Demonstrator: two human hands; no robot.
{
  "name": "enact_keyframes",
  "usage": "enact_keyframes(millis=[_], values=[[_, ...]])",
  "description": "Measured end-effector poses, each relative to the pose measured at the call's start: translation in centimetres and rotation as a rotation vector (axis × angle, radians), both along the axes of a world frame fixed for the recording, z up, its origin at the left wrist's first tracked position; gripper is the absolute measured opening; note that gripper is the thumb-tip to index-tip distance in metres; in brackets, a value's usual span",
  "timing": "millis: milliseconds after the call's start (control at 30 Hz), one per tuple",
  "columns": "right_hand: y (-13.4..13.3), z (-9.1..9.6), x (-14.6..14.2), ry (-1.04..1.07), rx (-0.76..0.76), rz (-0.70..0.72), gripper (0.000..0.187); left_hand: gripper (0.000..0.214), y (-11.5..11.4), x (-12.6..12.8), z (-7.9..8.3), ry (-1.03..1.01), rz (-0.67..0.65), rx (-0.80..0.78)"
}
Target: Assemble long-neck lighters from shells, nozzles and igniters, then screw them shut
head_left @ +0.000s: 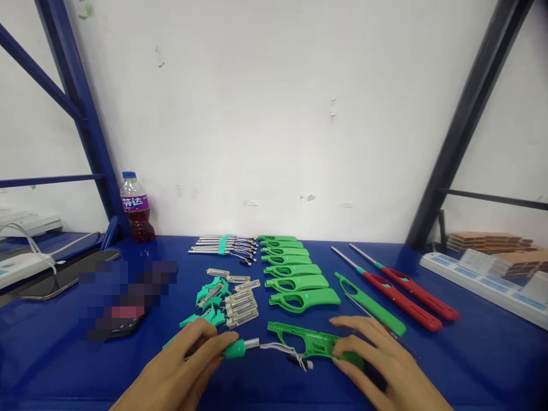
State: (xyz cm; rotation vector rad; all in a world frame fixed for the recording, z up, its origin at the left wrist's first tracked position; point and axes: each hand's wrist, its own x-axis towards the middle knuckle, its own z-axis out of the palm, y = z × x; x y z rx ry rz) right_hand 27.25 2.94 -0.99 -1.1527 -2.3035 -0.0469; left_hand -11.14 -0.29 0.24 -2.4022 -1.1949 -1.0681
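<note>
A rod with a teal collar (235,349) is being held in the left hand (184,359), while a green half-shell (317,344) is being touched by the right hand (381,354).

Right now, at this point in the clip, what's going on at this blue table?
A person is handling lighter parts. The left hand holds a metal lighter tube by its teal collar, with thin white wires trailing toward an open green handle shell. The right hand has its fingertips on that shell. Tube and shell are apart. Beyond lie more green shells and clear plastic cartridges.
</note>
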Motion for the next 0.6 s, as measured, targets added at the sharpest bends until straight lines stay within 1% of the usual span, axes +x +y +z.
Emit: enact_keyframes(millis=[133, 233, 300, 400, 533, 600], values=[[-0.3, 0.1, 0.0, 0.057, -0.114, 0.09, 0.019, 0.035, -0.4, 1.0, 0.8, -0.032, 0.002, -0.068], [-0.3, 0.2, 0.3, 0.082, -0.194, 0.098, 0.02, 0.035, -0.5, 1.4, 1.7, -0.03, -0.031, -0.117], [-0.3, 0.3, 0.5, 0.097, -0.25, 0.092, 0.019, 0.036, -0.5, 1.5, 1.9, -0.011, -0.059, -0.153], [-0.5, 0.8, 0.2, 0.119, -0.308, 0.069, 0.029, 0.038, -0.5, 1.4, 1.8, 0.025, -0.062, -0.208], [-0.6, 1.6, -1.3, 0.093, -0.391, 0.048, 0.044, 0.038, -0.3, 1.4, 1.4, 0.023, -0.042, -0.252], [-0.6, 1.7, -2.2, 0.071, -0.433, 0.06, 0.044, 0.036, -0.2, 1.5, 1.3, 0.007, -0.04, -0.273]])
